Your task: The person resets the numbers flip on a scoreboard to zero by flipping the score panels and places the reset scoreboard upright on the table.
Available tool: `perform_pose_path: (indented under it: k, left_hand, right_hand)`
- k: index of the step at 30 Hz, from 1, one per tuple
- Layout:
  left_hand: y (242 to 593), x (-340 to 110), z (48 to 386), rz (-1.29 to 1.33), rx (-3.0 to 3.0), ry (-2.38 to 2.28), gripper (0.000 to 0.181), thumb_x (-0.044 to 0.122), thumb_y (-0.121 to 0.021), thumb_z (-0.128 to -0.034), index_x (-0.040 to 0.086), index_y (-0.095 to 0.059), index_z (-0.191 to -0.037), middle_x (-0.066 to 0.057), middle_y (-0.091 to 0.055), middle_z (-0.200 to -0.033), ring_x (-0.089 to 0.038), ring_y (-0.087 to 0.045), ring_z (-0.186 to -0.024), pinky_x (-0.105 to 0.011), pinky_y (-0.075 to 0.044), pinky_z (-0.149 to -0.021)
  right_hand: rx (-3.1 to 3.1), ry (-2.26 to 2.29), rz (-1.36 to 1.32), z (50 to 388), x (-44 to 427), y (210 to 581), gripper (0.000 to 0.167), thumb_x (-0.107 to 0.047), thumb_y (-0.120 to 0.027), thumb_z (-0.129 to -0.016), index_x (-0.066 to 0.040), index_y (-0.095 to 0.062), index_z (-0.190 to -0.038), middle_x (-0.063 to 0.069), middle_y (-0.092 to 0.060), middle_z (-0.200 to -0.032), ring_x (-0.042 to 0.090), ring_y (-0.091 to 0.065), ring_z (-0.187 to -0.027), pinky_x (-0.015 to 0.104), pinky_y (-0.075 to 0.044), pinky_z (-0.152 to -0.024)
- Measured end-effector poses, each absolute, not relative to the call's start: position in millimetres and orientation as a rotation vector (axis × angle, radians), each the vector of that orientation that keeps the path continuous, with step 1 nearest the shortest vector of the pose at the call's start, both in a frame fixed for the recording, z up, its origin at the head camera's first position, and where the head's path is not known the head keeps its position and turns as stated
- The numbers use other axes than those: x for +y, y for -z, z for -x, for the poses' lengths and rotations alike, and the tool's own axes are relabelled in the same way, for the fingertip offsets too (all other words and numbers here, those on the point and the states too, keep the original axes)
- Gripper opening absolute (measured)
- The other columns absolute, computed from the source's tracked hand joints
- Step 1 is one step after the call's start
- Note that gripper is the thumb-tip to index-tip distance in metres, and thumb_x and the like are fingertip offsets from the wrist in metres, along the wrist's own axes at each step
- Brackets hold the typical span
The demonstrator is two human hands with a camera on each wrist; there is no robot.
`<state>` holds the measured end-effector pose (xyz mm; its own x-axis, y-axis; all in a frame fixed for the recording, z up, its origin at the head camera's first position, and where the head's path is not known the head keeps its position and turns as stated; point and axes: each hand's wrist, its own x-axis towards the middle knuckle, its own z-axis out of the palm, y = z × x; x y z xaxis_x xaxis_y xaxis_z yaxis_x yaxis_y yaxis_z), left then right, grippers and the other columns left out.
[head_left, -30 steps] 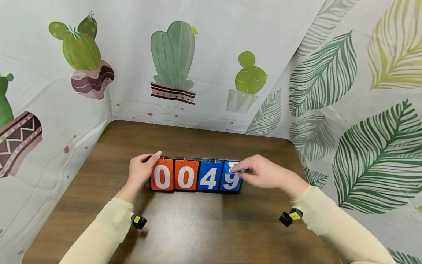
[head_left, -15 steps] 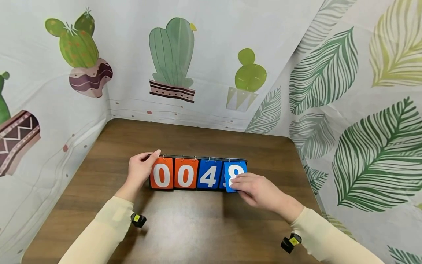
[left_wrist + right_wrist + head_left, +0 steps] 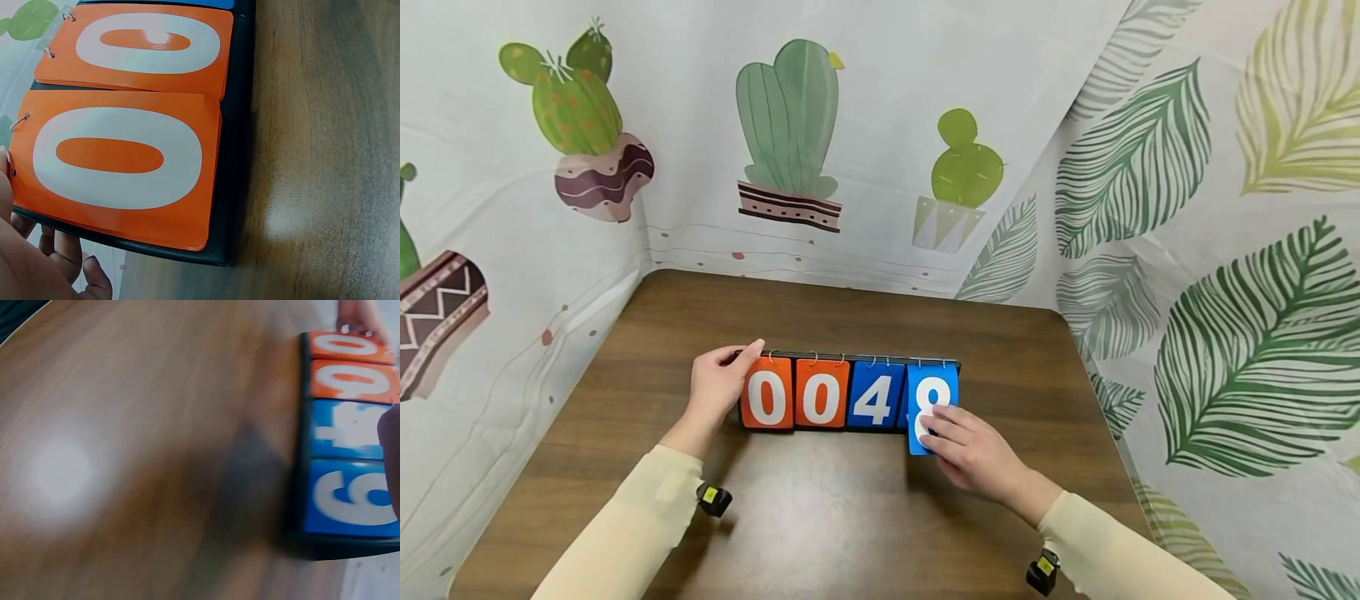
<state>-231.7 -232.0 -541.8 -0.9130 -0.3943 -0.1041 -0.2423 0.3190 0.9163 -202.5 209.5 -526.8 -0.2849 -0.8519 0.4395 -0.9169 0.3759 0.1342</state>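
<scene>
A flip scoreboard (image 3: pixel 822 397) with a black frame stands on the table, its ringed cards showing orange 0, orange 0 and blue 4. My left hand (image 3: pixel 718 385) grips its upper left corner, thumb at the top edge and fingers behind, as the left wrist view shows beside the orange 0 card (image 3: pixel 119 159). At the right end, a blue number card (image 3: pixel 933 387) with a white 8 hangs tilted out from the frame. My right hand (image 3: pixel 981 454) holds its lower part, fingers across the front; the thumb is partly hidden. The blurred right wrist view shows a blue 9 card (image 3: pixel 353 497).
The brown wooden table (image 3: pixel 820 533) extends around the scoreboard. A white cloth with cactus prints (image 3: pixel 880 108) rises behind it, and a leaf-print cloth (image 3: pixel 1247 333) hangs at the right. Small black cameras (image 3: pixel 713 499) sit at both wrists.
My right hand has moved down from the top of the rightmost stack, bringing the 8 card down over the 9. The left hand stays at the scoreboard's left corner.
</scene>
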Motion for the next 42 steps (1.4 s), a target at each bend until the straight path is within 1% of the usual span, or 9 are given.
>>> perform_pose_path:
  k: [5, 14, 22, 26, 28, 31, 35, 39, 42]
  left_hand:
    - [542, -232, 231, -0.599, -2.441, 1.656, 0.074, 0.075, -0.067, -0.0843, 0.013, -0.075, -0.123, -0.013, -0.070, -0.125, -0.026, -0.061, -0.111, -0.028, -0.049, -0.087]
    - [543, -234, 232, -0.602, -2.446, 1.656, 0.077, 0.078, -0.065, -0.0830, 0.013, -0.075, -0.124, -0.013, -0.070, -0.126, -0.028, -0.060, -0.111, -0.031, -0.049, -0.088]
    - [543, -233, 232, -0.588, -2.439, 1.654, 0.075, 0.077, -0.066, -0.0834, 0.012, -0.075, -0.122, -0.013, -0.070, -0.124, -0.026, -0.060, -0.109, -0.029, -0.049, -0.085]
    - [543, -232, 232, -0.589, -2.439, 1.658, 0.076, 0.077, -0.066, -0.0831, 0.013, -0.075, -0.122, -0.013, -0.070, -0.124, -0.026, -0.060, -0.109, -0.029, -0.049, -0.086]
    - [543, -232, 231, -0.592, -2.438, 1.662, 0.076, 0.077, -0.066, -0.0830, 0.012, -0.075, -0.122, -0.013, -0.070, -0.123, -0.027, -0.060, -0.109, -0.029, -0.049, -0.086]
    - [542, -233, 231, -0.598, -2.440, 1.663, 0.076, 0.077, -0.066, -0.0832, 0.012, -0.075, -0.123, -0.013, -0.070, -0.124, -0.027, -0.059, -0.109, -0.029, -0.049, -0.086]
    - [542, -233, 231, -0.606, -2.442, 1.659, 0.076, 0.077, -0.066, -0.0832, 0.013, -0.075, -0.123, -0.013, -0.070, -0.124, -0.026, -0.059, -0.109, -0.029, -0.049, -0.086]
    - [542, -232, 231, -0.607, -2.444, 1.661, 0.075, 0.076, -0.066, -0.0831, 0.013, -0.075, -0.122, -0.013, -0.070, -0.123, -0.026, -0.060, -0.109, -0.028, -0.050, -0.085]
    - [542, -233, 231, -0.605, -2.446, 1.670, 0.076, 0.077, -0.066, -0.0830, 0.012, -0.075, -0.122, -0.013, -0.070, -0.124, -0.026, -0.059, -0.109, -0.028, -0.050, -0.085]
  right_hand:
    - [-2.191, -0.191, -1.506, 207, 212, 547, 0.047, -0.019, -0.090, -0.075, -0.014, -0.076, -0.120, 0.008, -0.071, -0.133, 0.030, -0.065, -0.127, 0.049, -0.053, -0.106]
    - [-2.261, -0.158, -1.453, 214, 213, 567, 0.055, -0.020, -0.094, -0.070, -0.016, -0.075, -0.122, 0.007, -0.071, -0.134, 0.029, -0.063, -0.130, 0.051, -0.051, -0.108]
    - [-2.272, -0.174, -1.465, 225, 212, 573, 0.043, -0.020, -0.090, -0.076, -0.015, -0.077, -0.116, 0.009, -0.070, -0.136, 0.032, -0.062, -0.131, 0.056, -0.049, -0.109]
    - [-2.273, -0.183, -1.484, 230, 212, 569, 0.037, -0.022, -0.088, -0.077, -0.014, -0.078, -0.111, 0.009, -0.071, -0.133, 0.031, -0.064, -0.128, 0.053, -0.052, -0.105]
    - [-2.281, -0.201, -1.486, 233, 210, 562, 0.035, -0.022, -0.088, -0.077, -0.013, -0.078, -0.108, 0.009, -0.074, -0.128, 0.028, -0.068, -0.121, 0.049, -0.055, -0.101]
    - [-2.315, -0.294, -1.471, 239, 209, 543, 0.028, -0.020, -0.086, -0.077, -0.011, -0.078, -0.103, 0.008, -0.078, -0.112, 0.022, -0.074, -0.104, 0.041, -0.061, -0.088]
    - [-2.482, -0.642, -1.396, 254, 211, 497, 0.015, -0.011, -0.080, -0.084, -0.007, -0.078, -0.098, 0.006, -0.079, -0.095, 0.016, -0.074, -0.084, 0.033, -0.062, -0.076]
    - [-2.738, -1.113, -1.176, 284, 224, 446, 0.011, -0.010, -0.076, -0.092, -0.005, -0.078, -0.101, 0.005, -0.078, -0.091, 0.011, -0.070, -0.079, 0.028, -0.059, -0.073]
    - [-2.949, -1.379, -0.941, 316, 241, 417, 0.019, -0.014, -0.070, -0.097, -0.001, -0.075, -0.110, 0.009, -0.079, -0.097, 0.012, -0.072, -0.083, 0.027, -0.059, -0.074]
